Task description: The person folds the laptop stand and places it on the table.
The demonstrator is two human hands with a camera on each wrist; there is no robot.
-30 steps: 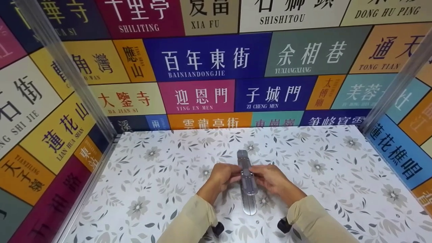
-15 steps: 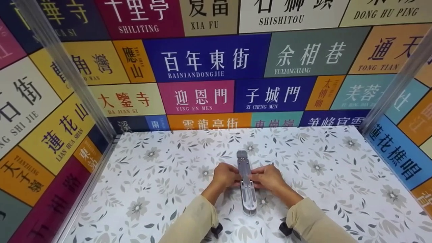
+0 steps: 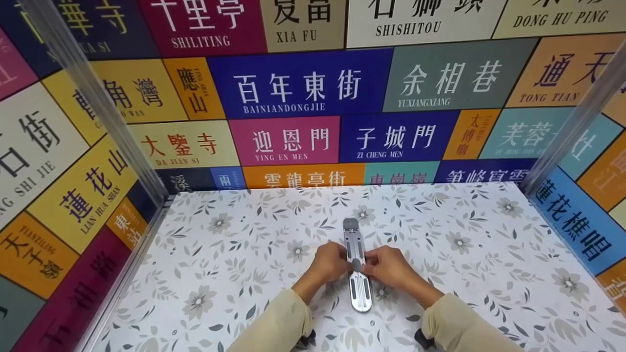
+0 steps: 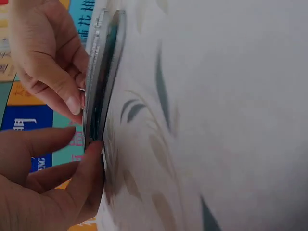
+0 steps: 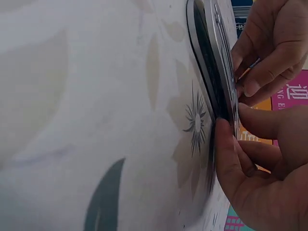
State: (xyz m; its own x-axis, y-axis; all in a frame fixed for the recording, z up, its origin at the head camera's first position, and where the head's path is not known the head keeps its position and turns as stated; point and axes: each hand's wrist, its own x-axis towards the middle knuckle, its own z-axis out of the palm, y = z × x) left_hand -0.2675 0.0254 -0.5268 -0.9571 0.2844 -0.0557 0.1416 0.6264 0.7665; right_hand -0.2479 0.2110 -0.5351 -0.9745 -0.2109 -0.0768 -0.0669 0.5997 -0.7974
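A long, slim silver metal folding stand lies lengthwise on the table, its near end toward me. It has slots along both halves and a round dark pivot at the middle. From the left my left hand grips its edge beside the pivot, and my right hand holds the opposite edge. The left wrist view has the stand edge-on, as two stacked layers with a narrow gap between. In the right wrist view, my right hand's fingertips are at the stand's lower edge, where the layers meet.
The table has a white floral covering. Behind it and at both sides stand panels of coloured signs with lettering. Clear upright posts mark the back corners. Dark wrist straps show under the sleeves.
The stand's upper layer has come down over its lower layer at the near end, and the two now line up. Both hands have shifted slightly nearer to me along the stand.
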